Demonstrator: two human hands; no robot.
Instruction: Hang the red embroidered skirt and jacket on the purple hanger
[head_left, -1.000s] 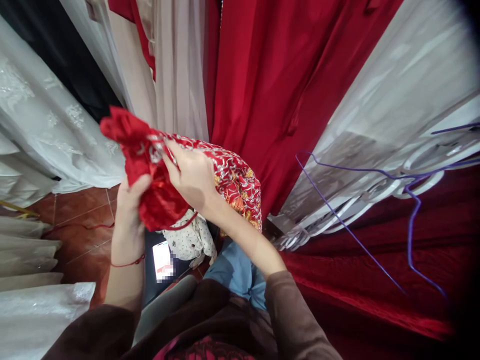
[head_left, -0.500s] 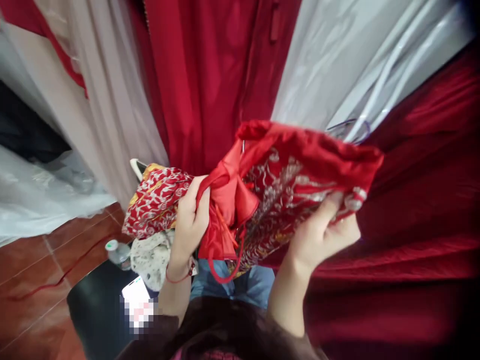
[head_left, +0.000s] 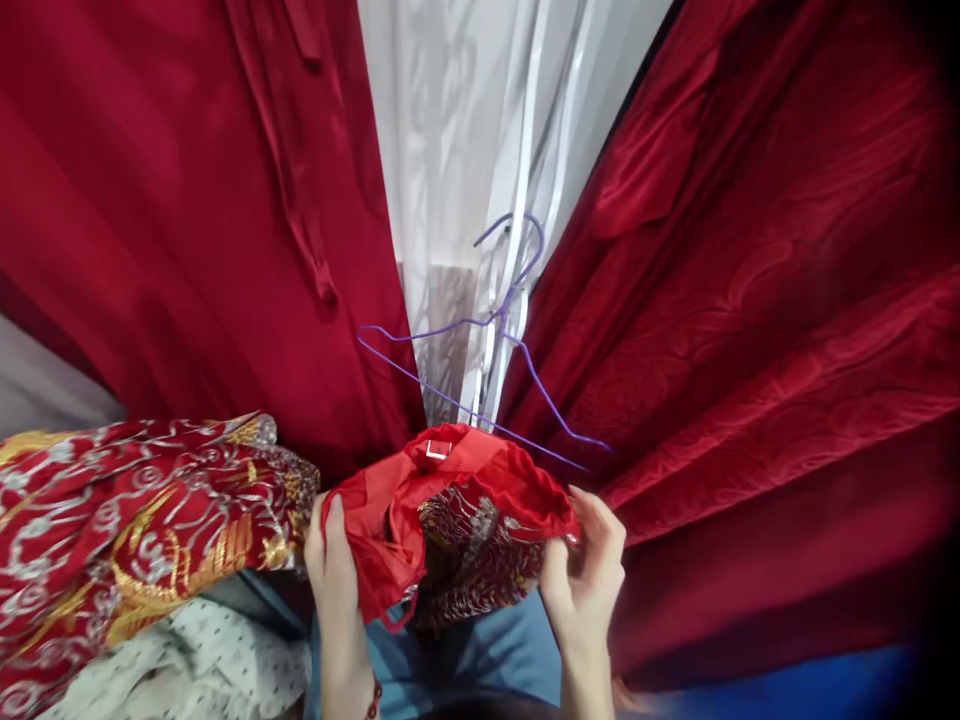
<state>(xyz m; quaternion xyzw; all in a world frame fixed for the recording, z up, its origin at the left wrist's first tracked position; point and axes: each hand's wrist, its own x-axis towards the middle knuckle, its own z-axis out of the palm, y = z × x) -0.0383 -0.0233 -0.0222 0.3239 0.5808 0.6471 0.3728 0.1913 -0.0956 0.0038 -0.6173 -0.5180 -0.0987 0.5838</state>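
Both hands grip a red embroidered garment (head_left: 457, 520) at six o'clock: left hand (head_left: 334, 570) on its left edge, right hand (head_left: 589, 570) on its right. A purple hanger (head_left: 487, 340) hangs just above, at twelve from the garment, against white plastic (head_left: 465, 150) between red drapes (head_left: 750, 250).

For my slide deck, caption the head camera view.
Left hand and right hand hold a red embroidered garment below a purple hanger.

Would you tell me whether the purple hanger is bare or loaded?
Bare: the purple hanger shows uncovered wire; the red garment is held below it.
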